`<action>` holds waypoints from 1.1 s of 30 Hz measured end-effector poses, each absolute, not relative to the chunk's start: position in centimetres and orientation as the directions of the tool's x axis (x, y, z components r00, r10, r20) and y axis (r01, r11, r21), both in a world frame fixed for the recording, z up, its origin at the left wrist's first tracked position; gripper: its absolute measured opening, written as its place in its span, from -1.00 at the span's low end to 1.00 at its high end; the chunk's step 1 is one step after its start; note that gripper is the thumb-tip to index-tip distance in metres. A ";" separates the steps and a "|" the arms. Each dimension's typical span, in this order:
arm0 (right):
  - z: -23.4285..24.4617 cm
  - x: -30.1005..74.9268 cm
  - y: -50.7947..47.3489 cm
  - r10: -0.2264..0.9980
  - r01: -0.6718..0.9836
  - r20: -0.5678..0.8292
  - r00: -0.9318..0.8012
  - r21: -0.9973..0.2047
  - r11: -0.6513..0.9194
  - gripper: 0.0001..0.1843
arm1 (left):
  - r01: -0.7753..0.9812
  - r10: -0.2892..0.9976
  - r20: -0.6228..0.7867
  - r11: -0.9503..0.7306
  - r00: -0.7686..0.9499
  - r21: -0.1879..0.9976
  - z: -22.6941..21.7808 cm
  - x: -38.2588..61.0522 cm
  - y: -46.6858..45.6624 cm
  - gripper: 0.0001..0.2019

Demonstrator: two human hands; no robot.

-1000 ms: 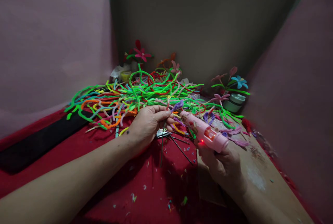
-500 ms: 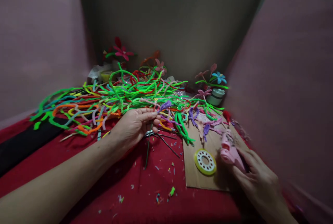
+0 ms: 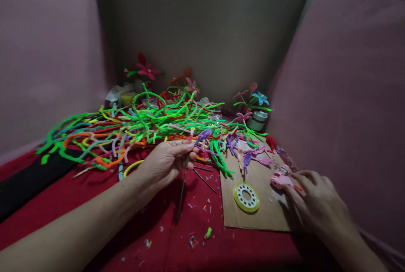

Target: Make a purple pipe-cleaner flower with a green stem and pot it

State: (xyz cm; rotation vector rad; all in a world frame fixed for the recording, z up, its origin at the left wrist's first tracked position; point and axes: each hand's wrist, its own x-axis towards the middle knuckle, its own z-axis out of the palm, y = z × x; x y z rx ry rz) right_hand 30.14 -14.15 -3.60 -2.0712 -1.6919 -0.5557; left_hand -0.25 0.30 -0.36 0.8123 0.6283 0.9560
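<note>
Purple petal stem (image 3: pixel 202 136) pinched in left hand (image 3: pixel 164 162) fingers; right hand (image 3: pixel 316 204) fingers loosely curled touching glue gun (image 3: pixel 281 180).

I am counting two hands, the left hand (image 3: pixel 164 163) and the right hand (image 3: pixel 316 204), one pink glue gun (image 3: pixel 281 180), one yellow ring (image 3: pixel 246 197), one cardboard sheet (image 3: pixel 262 213), and one pile of pipe cleaners (image 3: pixel 152 122) too tangled for counting.

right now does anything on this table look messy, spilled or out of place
Yes. Small coloured clippings are scattered over the red cloth in front of the left hand. The pipe cleaners lie in a loose tangle, some over the cardboard sheet. The pink glue gun lies on its side under the right hand.
</note>
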 end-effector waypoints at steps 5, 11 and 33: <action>-1.1 19.9 -11.0 0.940 0.604 0.302 0.161 -0.783 0.148 -0.77 | -0.474 0.833 -0.112 0.412 0.541 0.778 -0.2 0.0 -1.0 -0.88; -1.2 13.1 -6.4 0.982 -0.287 0.128 0.138 -0.944 0.164 -0.86 | -0.476 0.791 -0.075 0.438 0.607 0.762 -0.7 0.3 -1.8 -0.90; -0.5 13.8 -5.5 0.949 -0.491 0.111 0.295 -0.834 0.251 -0.87 | -0.343 0.806 -0.014 0.268 0.592 0.900 -0.5 0.1 -2.1 -0.86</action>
